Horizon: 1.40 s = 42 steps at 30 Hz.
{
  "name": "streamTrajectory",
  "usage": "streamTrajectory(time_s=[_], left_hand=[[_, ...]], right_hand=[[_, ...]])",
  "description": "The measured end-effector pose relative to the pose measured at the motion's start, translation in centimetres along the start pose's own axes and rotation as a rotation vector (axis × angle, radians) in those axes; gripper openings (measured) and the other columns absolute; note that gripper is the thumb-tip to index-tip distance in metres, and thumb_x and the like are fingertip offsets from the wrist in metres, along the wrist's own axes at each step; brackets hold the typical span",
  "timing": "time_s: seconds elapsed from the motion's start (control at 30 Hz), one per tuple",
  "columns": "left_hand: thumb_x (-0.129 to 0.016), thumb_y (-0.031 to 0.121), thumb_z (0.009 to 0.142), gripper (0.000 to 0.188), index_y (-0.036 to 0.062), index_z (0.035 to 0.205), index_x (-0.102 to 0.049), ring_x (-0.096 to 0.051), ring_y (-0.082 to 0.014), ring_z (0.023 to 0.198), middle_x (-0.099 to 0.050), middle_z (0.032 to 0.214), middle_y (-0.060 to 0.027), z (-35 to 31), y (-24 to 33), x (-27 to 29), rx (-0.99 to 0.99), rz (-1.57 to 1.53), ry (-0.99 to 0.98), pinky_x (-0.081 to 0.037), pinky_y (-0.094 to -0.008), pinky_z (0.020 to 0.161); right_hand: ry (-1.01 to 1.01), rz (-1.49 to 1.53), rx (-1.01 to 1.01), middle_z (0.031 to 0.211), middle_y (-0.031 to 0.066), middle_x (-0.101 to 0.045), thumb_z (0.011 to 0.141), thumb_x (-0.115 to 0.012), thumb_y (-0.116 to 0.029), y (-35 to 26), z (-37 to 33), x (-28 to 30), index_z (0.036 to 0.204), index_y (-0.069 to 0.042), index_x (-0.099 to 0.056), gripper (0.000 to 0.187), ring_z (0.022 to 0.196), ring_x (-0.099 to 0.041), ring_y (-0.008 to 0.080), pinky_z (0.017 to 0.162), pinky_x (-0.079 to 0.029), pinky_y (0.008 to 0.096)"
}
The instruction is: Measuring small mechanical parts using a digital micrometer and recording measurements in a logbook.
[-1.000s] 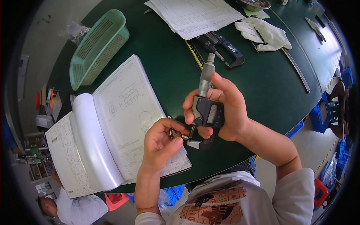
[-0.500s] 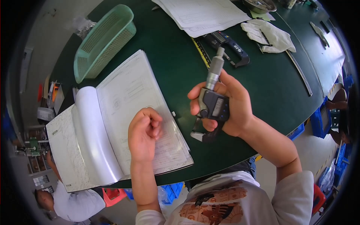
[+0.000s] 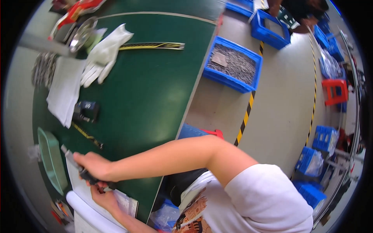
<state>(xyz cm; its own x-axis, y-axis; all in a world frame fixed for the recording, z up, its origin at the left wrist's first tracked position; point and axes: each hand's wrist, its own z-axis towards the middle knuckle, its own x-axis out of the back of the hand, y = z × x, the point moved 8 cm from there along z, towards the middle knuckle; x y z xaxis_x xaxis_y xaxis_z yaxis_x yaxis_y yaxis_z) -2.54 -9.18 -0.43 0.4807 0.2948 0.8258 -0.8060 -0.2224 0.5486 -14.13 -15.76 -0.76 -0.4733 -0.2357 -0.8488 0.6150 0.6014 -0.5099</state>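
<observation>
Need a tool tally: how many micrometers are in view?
2: one held micrometer in the right hand, a second micrometer on the green table beside the white papers. Others may be hidden.

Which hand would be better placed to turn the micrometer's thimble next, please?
Probably the right hand: it grips the micrometer, and the thimble sticks out beside its thumb. The left hand is down near the opposite end; whether it holds anything is unclear.
</observation>
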Motion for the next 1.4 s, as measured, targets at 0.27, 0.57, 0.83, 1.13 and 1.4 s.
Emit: streamTrajectory(time_s=[0.27, 0.57, 0.83, 1.13, 1.4], left_hand=[[-0.054, 0.019, 0.080, 0.013, 0.0091, 0.075, -0.048, -0.037, -0.0031, 0.057, -0.045, 0.069, 0.0046, 1.4, -3.6, 2.0, 0.272, -0.314, 0.085, -0.027, -0.0168, 0.047], [-0.049, 0.036, 0.082, 0.025, 0.0149, 0.067, -0.047, -0.037, -0.0035, 0.052, -0.044, 0.058, 0.0068, 1.6, -3.2, 1.2, 0.477, -0.846, -0.139, -0.027, -0.0173, 0.046], [-0.050, 0.029, 0.081, 0.025, 0.0096, 0.067, -0.047, -0.040, -0.0079, 0.054, -0.043, 0.054, 0.0029, 2.8, -4.3, 1.1, 0.414, -0.962, -0.282, -0.031, -0.0199, 0.051], [-0.047, 0.024, 0.083, 0.018, 0.0065, 0.079, -0.051, -0.042, -0.0099, 0.052, -0.044, 0.054, 0.0003, 1.0, -3.1, 1.4, 0.526, -0.979, -0.014, -0.034, -0.0218, 0.052], [-0.050, 0.011, 0.080, 0.022, 0.0030, 0.100, -0.048, -0.040, -0.0054, 0.061, -0.047, 0.083, -0.0010, 2.3, -2.8, -1.1, 0.363, -1.244, -0.444, -0.030, -0.0145, 0.045]], right_hand=[[0.043, -0.113, 0.014, 0.050, 0.0121, -0.052, 0.085, -0.027, -0.045, 0.7, 0.3, 0.3, 0.061, 0.002, -0.048, 0.056, 0.031, -0.045, 0.0214, 0.033, -0.038, 0.0334], [0.120, -0.213, 0.032, 0.061, 0.0182, -0.056, 0.084, -0.030, -0.046, 1.6, 1.4, 0.2, 0.065, 0.006, -0.053, 0.060, 0.052, -0.057, 0.0281, 0.056, -0.046, 0.0376], [0.119, -0.247, 0.032, 0.062, 0.0164, -0.053, 0.083, -0.028, -0.046, 0.7, 0.3, 0.3, 0.059, 0.005, -0.046, 0.059, 0.058, -0.055, 0.0276, 0.061, -0.042, 0.0390], [0.123, -0.197, -0.081, 0.066, 0.0157, -0.056, 0.082, -0.031, -0.048, 2.6, 1.3, 0.5, 0.069, 0.005, -0.052, 0.058, 0.059, -0.057, 0.0264, 0.059, -0.043, 0.0364], [0.123, 0.057, -0.031, 0.050, 0.0097, -0.051, 0.082, -0.025, -0.053, -0.1, 1.3, 2.7, 0.069, -0.002, -0.050, 0.058, 0.027, -0.038, 0.0159, 0.027, -0.033, 0.0283]])
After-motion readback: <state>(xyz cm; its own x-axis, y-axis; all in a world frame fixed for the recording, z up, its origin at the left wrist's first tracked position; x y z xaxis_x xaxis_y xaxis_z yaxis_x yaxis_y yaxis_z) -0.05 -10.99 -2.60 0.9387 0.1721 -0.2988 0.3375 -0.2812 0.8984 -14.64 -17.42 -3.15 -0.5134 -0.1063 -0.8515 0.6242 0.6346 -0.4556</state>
